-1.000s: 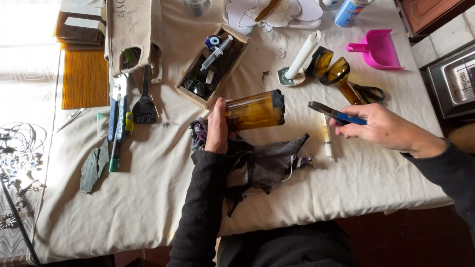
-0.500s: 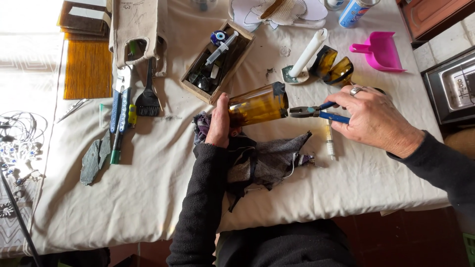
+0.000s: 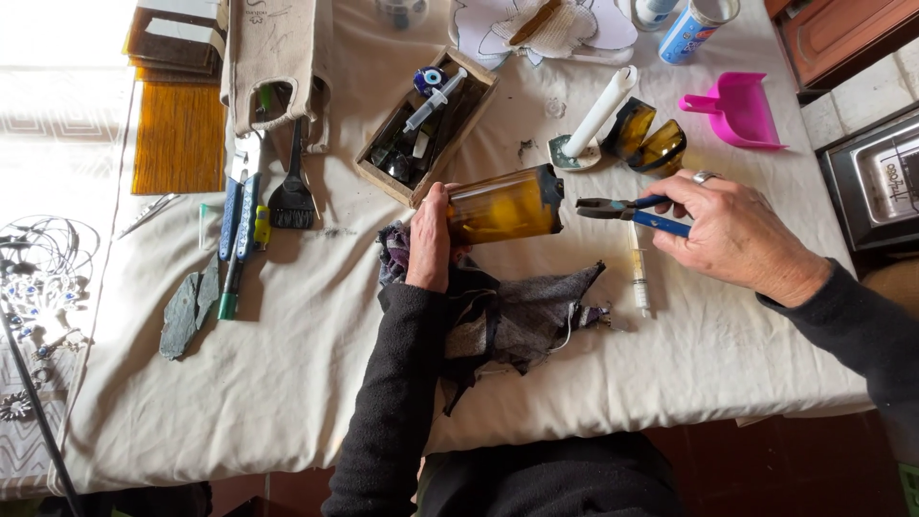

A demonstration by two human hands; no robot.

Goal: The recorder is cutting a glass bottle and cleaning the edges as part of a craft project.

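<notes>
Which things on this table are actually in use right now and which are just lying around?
In use: amber bottle in the left hand; blue-handled pliers in the right hand, jaws at the bottle's rim; dark cloth under them.

Lying about: pink scoop, white candle, wooden box, syringe, brush, grey stones.
</notes>
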